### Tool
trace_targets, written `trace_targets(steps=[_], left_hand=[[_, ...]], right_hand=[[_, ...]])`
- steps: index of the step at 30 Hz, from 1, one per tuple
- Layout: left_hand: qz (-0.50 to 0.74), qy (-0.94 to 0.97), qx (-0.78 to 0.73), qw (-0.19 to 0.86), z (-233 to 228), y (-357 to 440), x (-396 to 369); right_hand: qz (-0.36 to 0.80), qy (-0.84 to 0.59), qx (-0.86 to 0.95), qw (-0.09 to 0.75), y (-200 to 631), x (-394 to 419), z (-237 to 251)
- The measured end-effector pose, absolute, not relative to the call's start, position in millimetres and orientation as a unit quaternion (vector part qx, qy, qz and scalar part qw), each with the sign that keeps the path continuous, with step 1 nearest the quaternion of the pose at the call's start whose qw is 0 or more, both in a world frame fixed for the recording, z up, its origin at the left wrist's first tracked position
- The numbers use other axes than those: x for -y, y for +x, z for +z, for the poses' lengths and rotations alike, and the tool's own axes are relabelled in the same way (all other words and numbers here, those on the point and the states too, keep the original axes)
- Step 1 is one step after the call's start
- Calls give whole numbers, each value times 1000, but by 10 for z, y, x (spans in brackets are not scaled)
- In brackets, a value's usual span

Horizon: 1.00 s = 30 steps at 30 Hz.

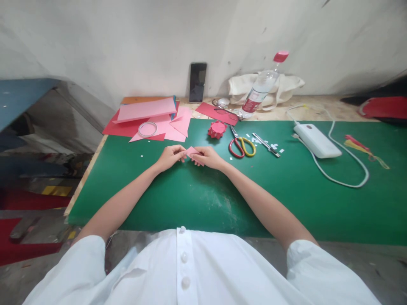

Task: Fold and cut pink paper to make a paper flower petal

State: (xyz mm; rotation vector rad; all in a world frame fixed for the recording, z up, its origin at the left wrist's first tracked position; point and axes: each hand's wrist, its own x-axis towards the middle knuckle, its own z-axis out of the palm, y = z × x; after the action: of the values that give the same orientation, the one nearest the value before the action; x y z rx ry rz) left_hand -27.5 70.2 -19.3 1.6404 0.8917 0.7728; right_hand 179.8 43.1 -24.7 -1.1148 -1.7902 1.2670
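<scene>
A small piece of pink paper is held between my two hands above the green mat. My left hand pinches its left edge with thumb and fingers. Around its right side my right hand is closed, with the thumb on top; part of the paper is hidden by those fingers. Just beyond my right hand sits a red folded-paper ball. Scissors with one red and one yellow handle lie to the right of it, beside a craft knife and several white scraps.
Pink and red sheets are stacked at the back left, with a roll of tape on them. A phone leans on the wall. Glasses and a tilted plastic bottle stand behind; a white power bank with its cable lies right.
</scene>
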Motion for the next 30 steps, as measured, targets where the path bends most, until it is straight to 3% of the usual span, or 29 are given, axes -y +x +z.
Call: trace_targets(steps=[30], left_hand=[[311,704,-396,501,-205,-287,-684]], right_hand=[[385,-423,764,298,1794,-414,-235]])
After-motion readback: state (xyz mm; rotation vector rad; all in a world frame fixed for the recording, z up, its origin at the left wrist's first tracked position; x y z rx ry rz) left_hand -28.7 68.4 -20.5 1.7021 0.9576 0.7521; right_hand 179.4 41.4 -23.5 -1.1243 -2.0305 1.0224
